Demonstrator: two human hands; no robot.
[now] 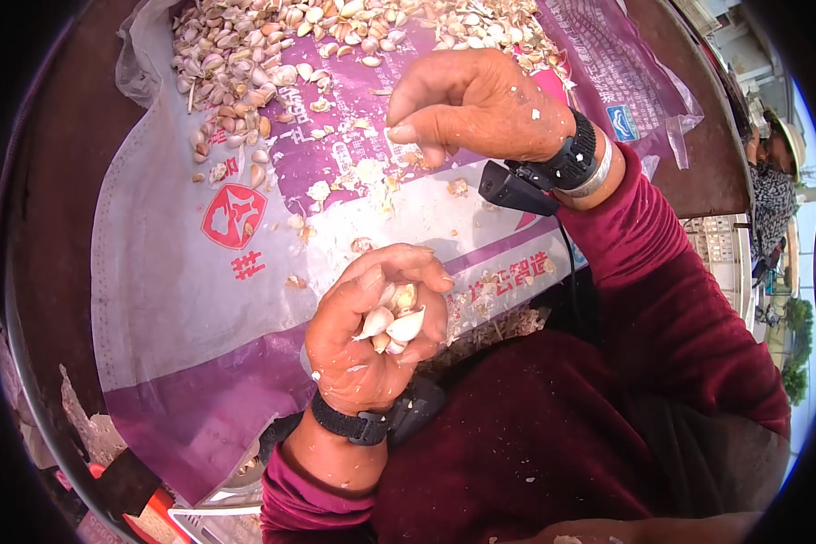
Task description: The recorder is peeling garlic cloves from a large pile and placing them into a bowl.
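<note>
My left hand (372, 326) is cupped palm up near my body, with several garlic cloves (378, 321) lying in its palm under the curled fingers. The cloves are pale, some with papery skin. Farther off and to the right, my right hand (490, 104) hangs above the plastic sack, thumb and fingers curled together; what is between them, if anything, is hidden. Bits of white skin stick to both hands. Beyond them is a heap of garlic cloves (236, 63), pinkish and cream, spread on the flattened sack (168, 272).
The white and purple sack covers a dark brown tabletop (63, 236) with a curved rim. Loose skins (320, 191) are scattered between my hands and the heap. A black device (517, 186) with a cable sits at my right wrist. Another person (772, 172) is at the far right.
</note>
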